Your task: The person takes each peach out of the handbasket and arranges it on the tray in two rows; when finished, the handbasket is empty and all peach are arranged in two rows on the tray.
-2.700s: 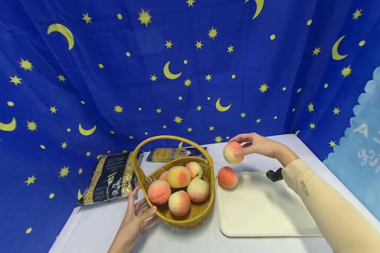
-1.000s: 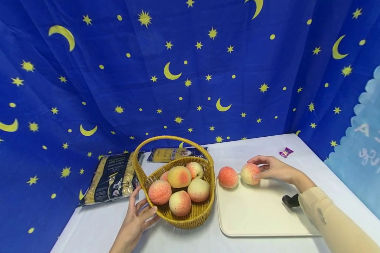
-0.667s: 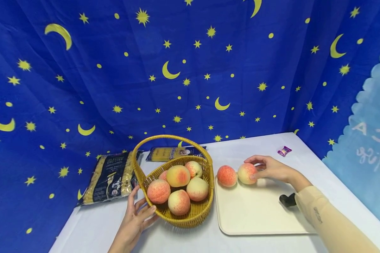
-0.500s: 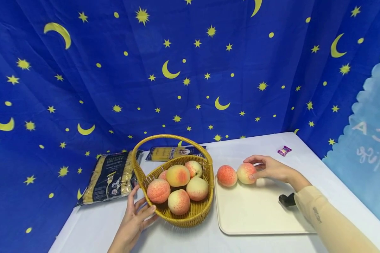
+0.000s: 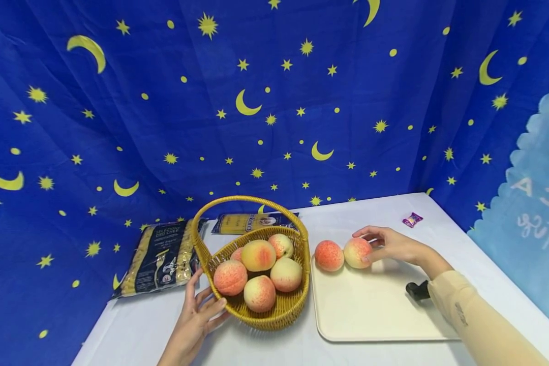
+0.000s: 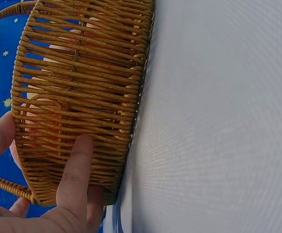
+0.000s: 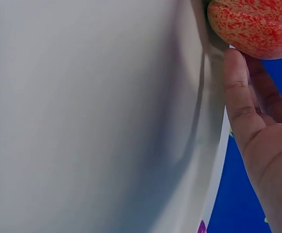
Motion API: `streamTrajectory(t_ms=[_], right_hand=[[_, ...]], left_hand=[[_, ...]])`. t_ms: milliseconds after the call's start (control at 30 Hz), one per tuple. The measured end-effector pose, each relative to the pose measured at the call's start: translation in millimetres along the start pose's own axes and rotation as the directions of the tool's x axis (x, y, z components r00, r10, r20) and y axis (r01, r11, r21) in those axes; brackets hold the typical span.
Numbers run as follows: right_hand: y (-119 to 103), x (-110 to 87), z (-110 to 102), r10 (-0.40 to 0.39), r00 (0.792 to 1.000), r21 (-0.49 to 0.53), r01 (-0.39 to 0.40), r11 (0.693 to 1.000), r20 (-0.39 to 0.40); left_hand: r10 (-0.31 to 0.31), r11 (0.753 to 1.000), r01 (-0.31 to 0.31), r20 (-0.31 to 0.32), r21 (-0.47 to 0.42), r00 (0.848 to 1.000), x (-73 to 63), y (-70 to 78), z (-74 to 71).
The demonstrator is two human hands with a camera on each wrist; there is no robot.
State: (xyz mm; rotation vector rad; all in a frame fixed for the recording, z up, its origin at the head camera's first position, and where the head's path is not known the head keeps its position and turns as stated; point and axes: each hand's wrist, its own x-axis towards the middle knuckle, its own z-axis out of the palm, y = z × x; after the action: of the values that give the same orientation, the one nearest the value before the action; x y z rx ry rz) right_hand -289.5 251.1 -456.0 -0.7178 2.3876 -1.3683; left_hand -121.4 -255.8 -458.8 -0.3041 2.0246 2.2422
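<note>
My right hand (image 5: 391,249) pinches a pale peach (image 5: 358,253) with a pink blush at the far left part of a cream tray (image 5: 370,310). A redder peach (image 5: 329,255) sits right beside it at the tray's left corner. In the right wrist view, the thumb comes up to the underside of a red-speckled peach (image 7: 255,26). My left hand (image 5: 194,315) rests against the near left side of a wicker basket (image 5: 279,319). The left wrist view shows one extended finger (image 6: 75,170) on the woven outer wall and another fingertip at the rim.
Several peaches (image 5: 259,294) lie in the basket, under its arched handle (image 5: 251,199). Behind it are a bag of pasta (image 5: 157,259) and a yellow-and-blue pasta packet (image 5: 242,223). A purple wrapped candy (image 5: 413,219) lies at the back right. Blue starry cloth (image 5: 274,127) hangs behind the table.
The right hand has lowered its peach from the air onto the tray, then shifted it slightly left, up against the redder peach. The candy has come into view. The left hand stays put.
</note>
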Motion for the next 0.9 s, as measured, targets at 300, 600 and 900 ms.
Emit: streamTrajectory(t_ms=[300,600,900], right_hand=[[-3.1,-3.0,0.4,0.028,0.999,0.035,-0.029,0.999,0.043],[-2.0,-2.3,0.9,-0.001,1.0,0.017,0.001,1.0,0.022],[-5.9,-3.3,0.8,0.011,1.0,-0.036,-0.01,0.999,0.024]], left_hand=[[-0.006,1.0,0.006,-0.004,-0.001,1.0,0.6,0.1,0.3],[0.003,1.0,-0.003,-0.003,-0.001,1.0,-0.2,-1.1,0.0],[0.005,1.0,-0.005,-0.002,0.002,1.0,0.1,-1.2,0.3]])
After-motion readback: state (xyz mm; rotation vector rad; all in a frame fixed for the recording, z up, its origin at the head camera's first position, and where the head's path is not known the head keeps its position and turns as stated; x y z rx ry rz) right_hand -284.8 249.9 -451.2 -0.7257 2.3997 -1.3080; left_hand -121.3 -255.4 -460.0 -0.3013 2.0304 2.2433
